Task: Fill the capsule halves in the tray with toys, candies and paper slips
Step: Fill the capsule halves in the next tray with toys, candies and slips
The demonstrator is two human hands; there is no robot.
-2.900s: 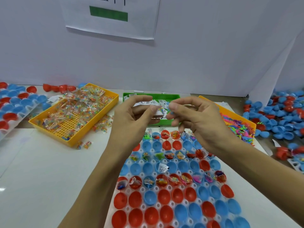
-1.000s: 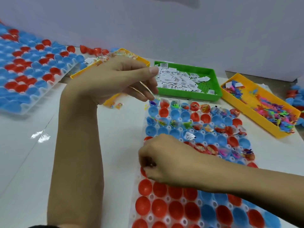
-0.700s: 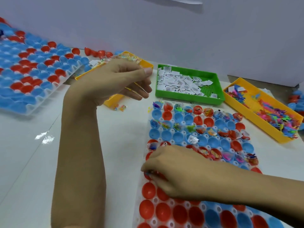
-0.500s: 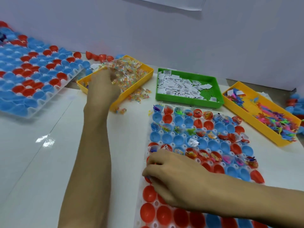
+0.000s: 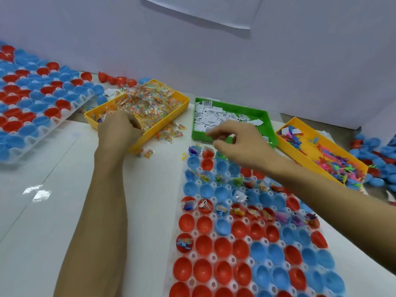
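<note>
The white capsule tray (image 5: 195, 233) of red and blue halves lies at centre-right; two upper rows and one middle row hold toys, candies or slips. A red half (image 5: 184, 242) at its left edge holds a candy packet. My left hand (image 5: 120, 130) is down in the yellow candy tray (image 5: 162, 125), fingers curled into the wrapped candies (image 5: 147, 103). My right hand (image 5: 240, 144) hovers over the near rim of the green tray (image 5: 269, 125) of paper slips (image 5: 211, 114), fingers loosely bent, nothing seen in them. The yellow toy tray (image 5: 300, 156) with small coloured toys (image 5: 334, 160) stands at the right.
A second tray of blue and red capsule halves (image 5: 32, 99) lies at far left. Loose candy packets (image 5: 169, 133) are scattered beside the candy tray. Loose capsule halves (image 5: 375, 151) are piled at far right, and a few red ones (image 5: 111, 78) by the back wall.
My right hand has lifted off the lower left of the capsule tray, leaving a candy packet in a red half, and moved up to the green tray. My left hand dug into the candies.
</note>
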